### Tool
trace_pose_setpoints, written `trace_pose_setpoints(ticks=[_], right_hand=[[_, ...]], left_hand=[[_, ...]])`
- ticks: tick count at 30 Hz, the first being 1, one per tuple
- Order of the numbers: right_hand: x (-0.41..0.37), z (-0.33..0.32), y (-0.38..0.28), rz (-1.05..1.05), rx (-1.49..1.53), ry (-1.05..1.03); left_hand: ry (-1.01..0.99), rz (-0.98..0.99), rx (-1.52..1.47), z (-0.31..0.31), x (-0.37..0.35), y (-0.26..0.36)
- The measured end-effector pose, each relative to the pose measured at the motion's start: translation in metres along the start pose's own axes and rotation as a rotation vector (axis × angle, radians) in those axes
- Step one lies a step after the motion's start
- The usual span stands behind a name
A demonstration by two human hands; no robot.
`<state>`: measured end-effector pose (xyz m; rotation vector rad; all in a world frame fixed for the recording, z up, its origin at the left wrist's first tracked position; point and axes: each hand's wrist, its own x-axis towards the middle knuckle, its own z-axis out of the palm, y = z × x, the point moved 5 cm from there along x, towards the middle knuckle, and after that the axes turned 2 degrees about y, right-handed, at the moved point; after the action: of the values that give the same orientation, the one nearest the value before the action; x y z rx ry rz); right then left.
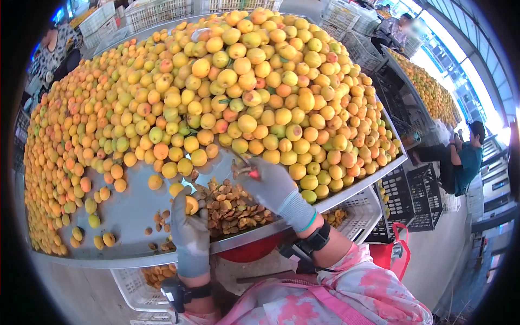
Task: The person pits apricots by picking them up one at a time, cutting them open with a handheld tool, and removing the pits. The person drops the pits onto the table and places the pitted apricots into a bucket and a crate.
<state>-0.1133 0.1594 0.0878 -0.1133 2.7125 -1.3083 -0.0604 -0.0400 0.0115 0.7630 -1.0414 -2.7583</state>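
My left hand (189, 222), in a grey glove, is closed around an apricot (192, 205) at the tray's front edge. Another apricot (176, 189) sits just beyond its fingertips. My right hand (269, 184), gloved too, grips a small knife with a red handle (253, 173). Its thin blade points up and left, toward the piled fruit. Between and below my hands lies a heap of brown apricot pits and scraps (233, 206). The large heap of whole apricots (216, 92) covers most of the metal tray (132, 203).
White crates holding halved apricots stand below the tray, one at left (127, 287) and one at right (368, 211). Black crates (425, 197) and a red bag (398, 252) are at right. Other people sit nearby, one in a green shirt (470, 162), beside a second fruit table (422, 84).
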Motion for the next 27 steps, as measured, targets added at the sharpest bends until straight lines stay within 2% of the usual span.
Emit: trace_pose_setpoints(ticks=[1, 2, 4, 6, 8, 10, 14, 16, 18, 23, 25, 26, 27], right_hand=[[0.003, -0.006, 0.004, -0.022, -0.037, 0.102], [0.004, -0.011, 0.004, -0.024, -0.023, 0.108], [0.001, -0.016, 0.007, 0.203, 0.128, -0.006], [0.003, -0.006, 0.023, 0.109, 0.138, 0.023], [0.003, -0.002, 0.024, -0.14, 0.193, 0.146], [0.0, 0.0, 0.02, -0.082, 0.302, 0.112], [-0.021, -0.004, -0.005, 0.169, 0.51, -0.018], [-0.026, 0.001, -0.006, 0.175, 0.518, -0.071], [-0.031, 0.003, -0.008, 0.181, 0.517, -0.095], [-0.043, 0.005, -0.011, 0.197, 0.601, -0.134], [-0.029, 0.022, 0.023, 0.125, 0.74, -0.112], [-0.04, 0.012, 0.004, 0.005, 0.801, -0.055], [-0.045, 0.002, -0.008, 0.078, 0.781, -0.065]], left_hand=[[0.045, 0.001, 0.033, 0.001, -0.006, 0.008], [0.041, 0.008, 0.045, 0.002, -0.008, 0.011], [0.051, 0.071, -0.045, -0.005, -0.012, 0.021], [0.021, 0.093, -0.046, -0.017, -0.024, 0.032], [0.032, 0.132, -0.042, -0.037, -0.046, 0.049], [0.024, 0.152, -0.048, -0.057, -0.075, 0.065], [0.245, 0.268, 0.048, -0.133, -0.118, 0.095], [0.337, 0.271, 0.013, -0.169, -0.129, 0.101], [0.509, 0.25, -0.076, -0.204, -0.136, 0.098], [0.513, 0.214, -0.015, -0.252, -0.136, 0.094], [0.44, 0.395, 0.08, -0.297, -0.121, 0.09], [0.472, 0.289, 0.052, -0.292, -0.126, 0.086], [0.624, 0.212, 0.194, -0.281, -0.134, 0.088]])
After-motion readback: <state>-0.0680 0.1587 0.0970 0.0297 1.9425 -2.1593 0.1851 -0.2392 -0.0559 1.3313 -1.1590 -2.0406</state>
